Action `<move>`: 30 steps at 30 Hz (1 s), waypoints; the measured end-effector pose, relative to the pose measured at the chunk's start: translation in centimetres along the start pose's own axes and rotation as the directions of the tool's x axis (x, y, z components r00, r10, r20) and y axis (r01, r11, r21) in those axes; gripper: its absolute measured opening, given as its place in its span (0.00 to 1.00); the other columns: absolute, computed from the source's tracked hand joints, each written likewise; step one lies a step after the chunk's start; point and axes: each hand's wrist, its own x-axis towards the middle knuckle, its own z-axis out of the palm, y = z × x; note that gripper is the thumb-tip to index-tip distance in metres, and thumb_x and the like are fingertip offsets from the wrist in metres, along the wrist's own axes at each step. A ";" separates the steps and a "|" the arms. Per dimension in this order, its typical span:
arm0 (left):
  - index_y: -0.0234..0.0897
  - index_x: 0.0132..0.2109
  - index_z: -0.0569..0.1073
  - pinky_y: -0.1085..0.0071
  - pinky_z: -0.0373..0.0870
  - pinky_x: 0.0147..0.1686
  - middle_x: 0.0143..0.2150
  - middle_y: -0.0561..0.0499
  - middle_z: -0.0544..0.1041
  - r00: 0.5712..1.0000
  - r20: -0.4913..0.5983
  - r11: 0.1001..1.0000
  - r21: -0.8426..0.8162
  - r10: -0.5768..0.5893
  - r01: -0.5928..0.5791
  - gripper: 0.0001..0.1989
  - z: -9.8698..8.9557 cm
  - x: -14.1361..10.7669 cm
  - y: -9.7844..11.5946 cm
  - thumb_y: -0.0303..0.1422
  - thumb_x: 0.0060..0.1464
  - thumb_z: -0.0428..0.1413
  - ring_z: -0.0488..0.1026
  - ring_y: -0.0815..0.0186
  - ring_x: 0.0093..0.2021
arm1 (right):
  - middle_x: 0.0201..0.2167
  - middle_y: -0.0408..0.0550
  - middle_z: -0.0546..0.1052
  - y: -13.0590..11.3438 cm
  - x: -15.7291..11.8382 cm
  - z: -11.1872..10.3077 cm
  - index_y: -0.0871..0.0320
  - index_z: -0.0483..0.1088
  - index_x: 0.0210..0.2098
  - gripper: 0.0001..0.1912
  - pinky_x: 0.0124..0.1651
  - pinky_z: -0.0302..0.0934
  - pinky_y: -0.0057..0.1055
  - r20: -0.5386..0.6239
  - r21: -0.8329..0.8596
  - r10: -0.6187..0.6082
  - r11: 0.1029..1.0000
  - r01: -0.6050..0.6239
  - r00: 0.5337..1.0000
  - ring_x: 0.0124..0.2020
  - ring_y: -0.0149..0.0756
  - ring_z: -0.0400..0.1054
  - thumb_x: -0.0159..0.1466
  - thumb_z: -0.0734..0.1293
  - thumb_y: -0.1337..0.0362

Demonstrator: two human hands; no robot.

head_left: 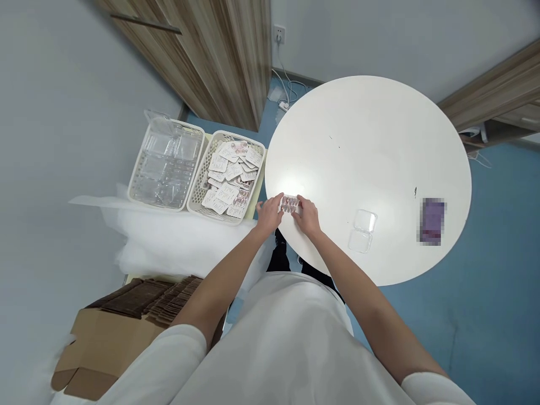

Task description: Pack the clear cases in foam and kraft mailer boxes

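Between my hands, at the near left edge of the round white table (371, 129), is a small card of press-on nails (289, 203), its shiny pinkish pieces set in rows. My left hand (269, 215) pinches the card's left end, and my right hand (309, 217) grips its right end. To the right on the tabletop lies a clear plastic box (361, 230), unfolded with its two halves flat. A white basket (198, 209) left of the table holds a loose pile of similar cards (228, 194), many with their printed side up.
Another white basket (134, 188), farther left, is filled with clear plastic boxes (166, 163). Below it are white wrapping sheets (164, 236) and a cardboard carton (105, 337) of folded brown boxes (135, 297). A blurred purple item (432, 221) lies at the table's right.
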 end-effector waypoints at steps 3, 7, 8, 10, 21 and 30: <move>0.42 0.59 0.54 0.59 0.45 0.51 0.44 0.47 0.70 1.000 0.031 1.000 0.003 0.006 -0.006 0.30 0.4 -1.1 0.2 0.27 0.48 0.52 0.64 0.57 0.47 | 0.43 0.50 0.66 0.6 -1.3 -0.4 0.55 0.50 0.57 0.30 0.48 0.54 0.41 -0.002 0.047 -0.026 0.999 0.026 1.000 0.45 0.42 0.58 0.56 0.61 0.67; 0.42 0.59 0.53 0.62 0.49 0.49 0.43 0.49 0.70 0.995 0.083 0.999 -0.011 0.050 -0.050 0.30 1.0 -2.7 1.3 0.29 0.49 0.52 0.66 0.60 0.45 | 0.44 0.51 0.64 1.7 -4.0 -1.8 0.54 0.47 0.59 0.33 0.49 0.55 0.42 0.024 0.095 -0.034 0.995 0.031 0.999 0.47 0.42 0.57 0.56 0.61 0.65; 0.42 0.59 0.54 0.62 0.50 0.49 0.42 0.50 0.70 0.993 0.088 0.997 -0.023 0.075 -0.074 0.30 1.3 -3.2 1.8 0.29 0.48 0.52 0.66 0.61 0.44 | 0.45 0.51 0.64 2.1 -4.8 -2.3 0.53 0.46 0.59 0.33 0.49 0.55 0.43 0.027 0.101 -0.030 0.995 0.027 0.999 0.47 0.43 0.57 0.56 0.61 0.65; 0.41 0.59 0.54 0.63 0.52 0.48 0.42 0.50 0.70 0.987 0.090 0.990 -0.052 0.134 -0.129 0.30 2.1 -4.1 3.1 0.29 0.48 0.53 0.66 0.61 0.43 | 0.45 0.50 0.64 3.0 -6.8 -3.5 0.51 0.45 0.60 0.34 0.49 0.55 0.44 0.024 0.107 -0.019 0.994 0.017 1.000 0.47 0.43 0.57 0.56 0.61 0.66; 0.41 0.57 0.57 0.63 0.60 0.43 0.40 0.49 0.71 0.906 0.232 0.935 -0.117 0.354 -0.336 0.31 10.8 -6.9 12.7 0.27 0.45 0.55 0.68 0.61 0.41 | 0.43 0.50 0.65 13.1 -17.4 -10.0 0.52 0.48 0.58 0.32 0.48 0.57 0.44 -0.070 0.144 0.073 0.988 -0.062 0.995 0.45 0.41 0.59 0.56 0.62 0.64; 0.42 0.56 0.59 0.63 0.60 0.43 0.46 0.45 0.66 0.905 0.267 0.934 0.050 0.330 -0.355 0.30 12.9 -4.8 15.9 0.30 0.44 0.57 0.64 0.57 0.46 | 0.48 0.50 0.61 17.5 -16.2 -12.3 0.53 0.56 0.54 0.31 0.53 0.53 0.43 -0.070 0.130 0.078 0.989 -0.068 0.995 0.52 0.44 0.53 0.52 0.66 0.60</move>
